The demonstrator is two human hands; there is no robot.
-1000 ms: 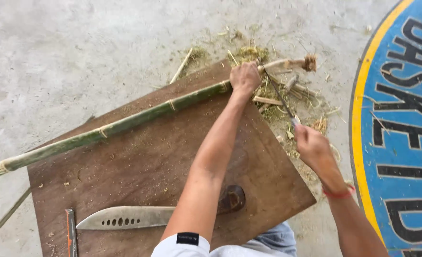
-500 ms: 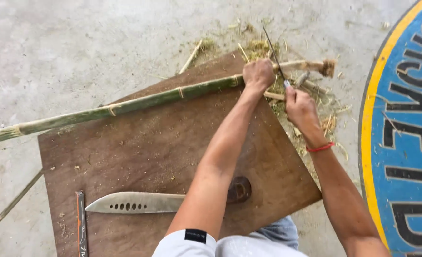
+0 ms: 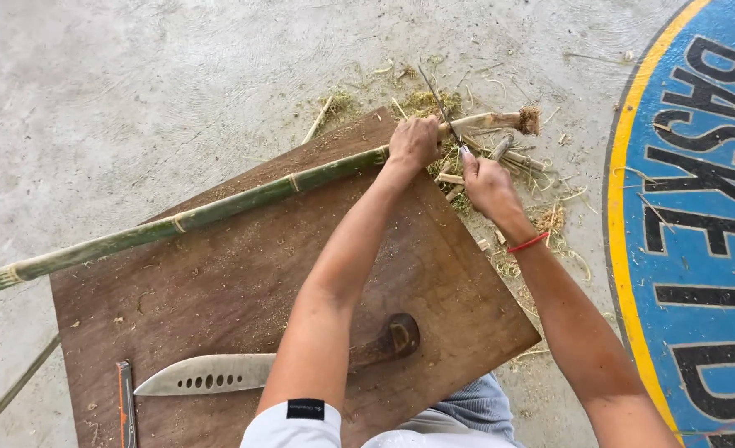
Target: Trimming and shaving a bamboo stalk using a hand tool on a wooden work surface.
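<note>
**Bamboo stalk getting worked at the far edge of the board**

Left hand (image 3: 413, 143) is clamping its grip round a long green bamboo stalk (image 3: 218, 211), right near the pale stripped end. Stalk is lying diagonally across a brown wooden board (image 3: 218, 290) that's sitting on the concrete floor (image 3: 135, 83), w/ the green end running off to the left past the board edge and the root end (image 3: 529, 120) poking out over the far right corner.

Right hand (image 3: 483, 184) is closed tight on a thin knife (image 3: 438, 104), blade pointing up and away, crossing the stalk just beside the left hand. Hands are nearly touching. Red band (image 3: 527, 242) on the right wrist.

Shavings and fibre scraps (image 3: 541, 220) are lying all round the far corner, on board and floor both.

Nearer the body: a big cleaver (image 3: 210, 375) w/ holes in the blade and a dark wood handle, lying flat on the board, partly under the left forearm. Small orange-edged tool (image 3: 124, 402) beside it, can't tell what exactly. Blue and yellow painted marking (image 3: 699, 207) on the floor, right side.
</note>
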